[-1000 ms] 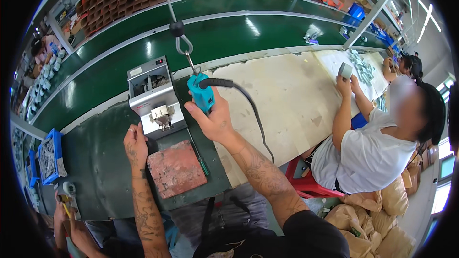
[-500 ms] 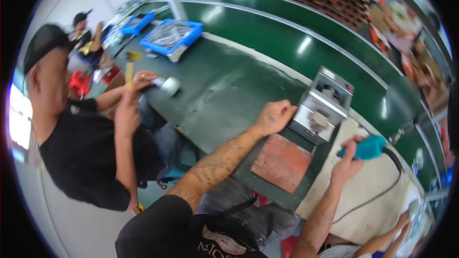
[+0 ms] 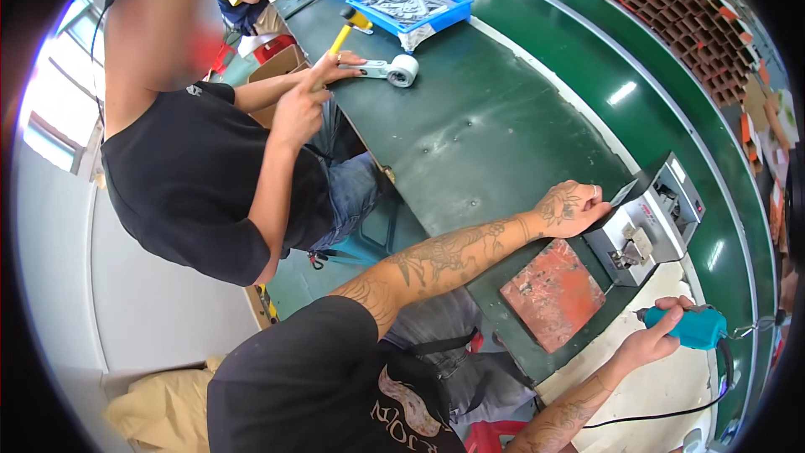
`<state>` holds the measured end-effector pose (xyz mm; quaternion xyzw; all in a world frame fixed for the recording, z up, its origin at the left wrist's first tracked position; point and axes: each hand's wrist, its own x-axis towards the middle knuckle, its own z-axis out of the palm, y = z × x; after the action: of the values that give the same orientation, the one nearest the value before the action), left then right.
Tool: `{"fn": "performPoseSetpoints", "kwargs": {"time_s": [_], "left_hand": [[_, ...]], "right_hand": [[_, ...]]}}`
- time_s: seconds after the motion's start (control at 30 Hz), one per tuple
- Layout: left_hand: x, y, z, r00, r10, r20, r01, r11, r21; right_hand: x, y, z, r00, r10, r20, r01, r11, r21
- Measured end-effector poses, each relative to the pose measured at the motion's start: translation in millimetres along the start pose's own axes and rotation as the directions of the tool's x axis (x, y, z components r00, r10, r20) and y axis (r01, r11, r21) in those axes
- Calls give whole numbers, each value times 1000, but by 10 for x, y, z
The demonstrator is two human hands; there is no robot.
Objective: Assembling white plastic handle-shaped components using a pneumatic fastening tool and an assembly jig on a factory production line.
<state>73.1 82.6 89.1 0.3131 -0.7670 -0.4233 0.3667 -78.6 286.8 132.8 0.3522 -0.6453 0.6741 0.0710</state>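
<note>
My right hand point(image 3: 658, 338) is wrapped around a teal electric screwdriver point(image 3: 698, 328), held above the pale sheet at the right with its dark tip pointing left. A coiled metal hanger and a black cable are attached to its rear end. My left hand point(image 3: 573, 210) has its fingers curled beside the left side of a silver box-shaped machine point(image 3: 644, 233), which looks like a screw feeder. Whether anything small is between those fingers is hidden. A worn reddish square pad point(image 3: 553, 295) lies on the bench just below my left wrist.
At the left, a co-worker point(image 3: 201, 176) holds a yellow-handled hammer point(image 3: 342, 35) and a grey round-ended part point(image 3: 401, 71) over the green bench point(image 3: 470, 143). A blue bin point(image 3: 459, 14) of grey parts stands behind. A green conveyor point(image 3: 579, 59) runs along the far side.
The view has turned left, so the bench things sit farther right in the picture. My right hand still grips the screwdriver; my left hand stays beside the silver machine, fingers curled.
</note>
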Motion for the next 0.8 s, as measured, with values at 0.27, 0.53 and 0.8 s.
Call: {"fn": "performPoseSetpoints", "kwargs": {"time_s": [0.27,0.53,0.8], "left_hand": [[35,55,-19,997,-51,52,49,998,35],[35,-14,27,996,-68,62,66,997,33],[41,-5,30,994,-75,85,70,996,59]], "right_hand": [[-40,-11,20,1000,29,12,-29,999,45],[5,-59,-2,1000,-8,24,9,999,-36],[-27,-47,1,1000,8,25,-9,998,66]]}}
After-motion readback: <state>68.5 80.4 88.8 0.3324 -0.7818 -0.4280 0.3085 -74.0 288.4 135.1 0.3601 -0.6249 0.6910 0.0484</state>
